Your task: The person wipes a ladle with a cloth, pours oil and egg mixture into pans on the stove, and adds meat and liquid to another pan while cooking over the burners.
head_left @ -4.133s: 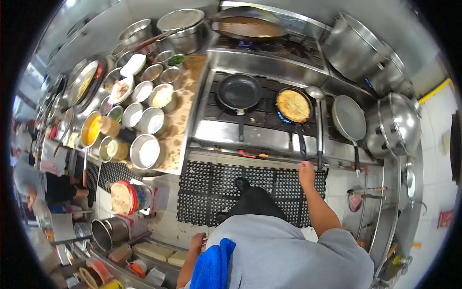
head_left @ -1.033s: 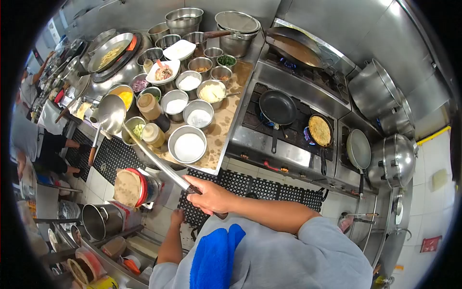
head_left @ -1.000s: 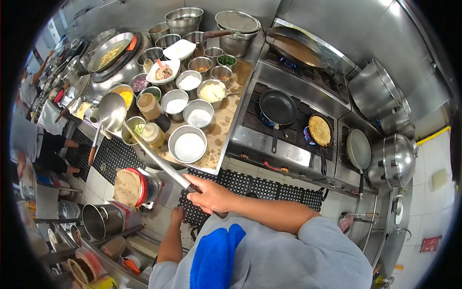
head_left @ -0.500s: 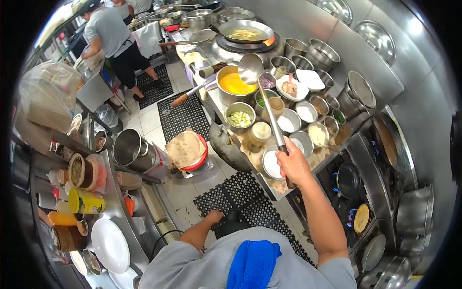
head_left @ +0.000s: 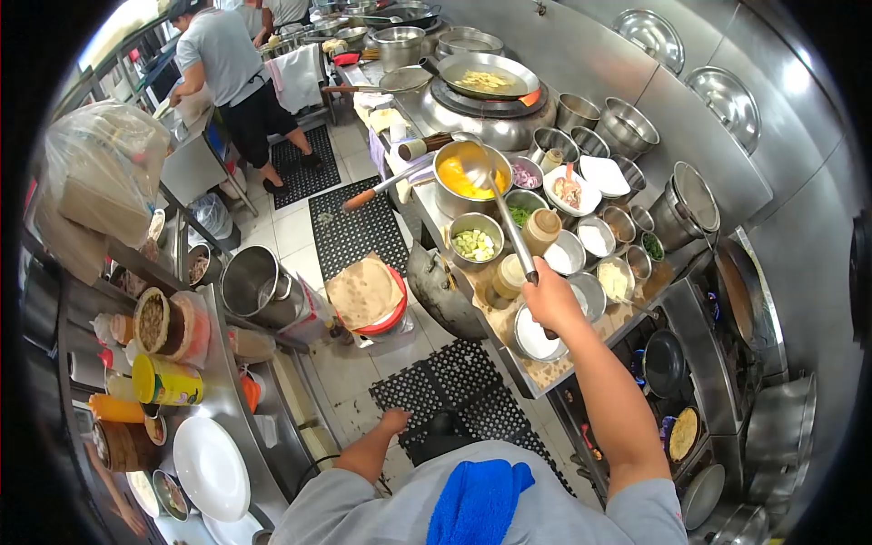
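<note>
Holding a long, shiny metal ladle (head_left: 511, 221), the right hand (head_left: 551, 300) has its fingers wrapped all the way around the dark handle. The ladle points up and away from the hand. Its round bowl is inside the rim of a silver metal pot (head_left: 464, 207) full of bright yellow liquid (head_left: 452, 178). I cannot tell how deep the bowl sits in the liquid. So the pot is well ahead of the right hand and a bit to its left, and only the ladle joins the two.

Just under the right hand is a round metal bowl of white stuff (head_left: 530, 338), near the edge of the table. Between the hand and the pot are a squat bottle with a tan top (head_left: 542, 227) and a metal pot of pale green cubes (head_left: 474, 243).

The left hand (head_left: 395, 421) hangs low by the person's body, over the black floor mat with holes (head_left: 436, 386). It is well apart from the ladle and the yellow pot. It looks small here, so I cannot tell how far its fingers are bent or if they hold anything.
</note>
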### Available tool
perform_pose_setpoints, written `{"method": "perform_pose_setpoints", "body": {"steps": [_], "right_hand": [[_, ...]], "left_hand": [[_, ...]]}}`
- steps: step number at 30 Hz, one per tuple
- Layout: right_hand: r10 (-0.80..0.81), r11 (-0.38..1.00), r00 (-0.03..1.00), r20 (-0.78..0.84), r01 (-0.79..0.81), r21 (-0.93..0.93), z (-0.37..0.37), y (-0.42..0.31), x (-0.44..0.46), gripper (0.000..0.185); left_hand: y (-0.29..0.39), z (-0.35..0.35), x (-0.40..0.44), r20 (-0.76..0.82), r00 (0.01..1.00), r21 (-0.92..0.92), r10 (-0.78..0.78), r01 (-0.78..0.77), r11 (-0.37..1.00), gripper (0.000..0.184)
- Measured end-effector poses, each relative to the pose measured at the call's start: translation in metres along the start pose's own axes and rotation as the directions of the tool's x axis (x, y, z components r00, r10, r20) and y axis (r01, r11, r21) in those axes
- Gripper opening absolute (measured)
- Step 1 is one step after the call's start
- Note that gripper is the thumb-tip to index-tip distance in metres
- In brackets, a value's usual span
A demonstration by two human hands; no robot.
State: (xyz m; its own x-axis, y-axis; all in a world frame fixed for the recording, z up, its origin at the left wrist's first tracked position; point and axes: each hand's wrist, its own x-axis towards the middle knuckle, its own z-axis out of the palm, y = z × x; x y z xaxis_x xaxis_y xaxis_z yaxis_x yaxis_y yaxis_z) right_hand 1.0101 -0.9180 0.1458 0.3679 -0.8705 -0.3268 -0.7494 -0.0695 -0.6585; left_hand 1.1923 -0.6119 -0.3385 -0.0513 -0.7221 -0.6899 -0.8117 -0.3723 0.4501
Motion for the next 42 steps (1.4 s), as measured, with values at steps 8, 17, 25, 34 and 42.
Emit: {"method": "perform_pose_setpoints", "body": {"steps": [8, 17, 25, 34, 42], "right_hand": [[-0.004, 1.0, 0.999, -0.052, 0.003, -0.018, -0.013, -0.011, -0.027, 0.053], [-0.201, 0.958, 0.972, -0.122, 0.17, -0.23, 0.01, 0.029, 0.004, 0.053], [-0.036, 0.999, 0.991, -0.126, 0.033, -0.025, -0.003, -0.003, -0.013, 0.048], [0.011, 0.963, 1.0, 0.026, -0.018, 0.27, 0.009, -0.008, 0.001, 0.035], [0.068, 0.89, 0.993, 0.099, -0.105, 0.443, 0.012, -0.009, 0.013, 0.037]], "left_hand": [[0.049, -0.03, -0.008, 0.116, 0.953, -0.594, -0.279, 0.292, 0.75, 0.027], [0.035, -0.041, -0.009, -0.038, 0.995, -0.329, -0.091, 0.073, 0.941, 0.03], [0.016, -0.021, -0.012, -0.232, 0.931, 0.31, 0.283, -0.205, 0.928, 0.04], [0.028, -0.031, -0.007, 0.087, 0.965, -0.428, -0.246, 0.259, 0.866, 0.036], [0.027, -0.035, -0.013, 0.06, 0.961, -0.505, -0.268, 0.261, 0.823, 0.033]]}}
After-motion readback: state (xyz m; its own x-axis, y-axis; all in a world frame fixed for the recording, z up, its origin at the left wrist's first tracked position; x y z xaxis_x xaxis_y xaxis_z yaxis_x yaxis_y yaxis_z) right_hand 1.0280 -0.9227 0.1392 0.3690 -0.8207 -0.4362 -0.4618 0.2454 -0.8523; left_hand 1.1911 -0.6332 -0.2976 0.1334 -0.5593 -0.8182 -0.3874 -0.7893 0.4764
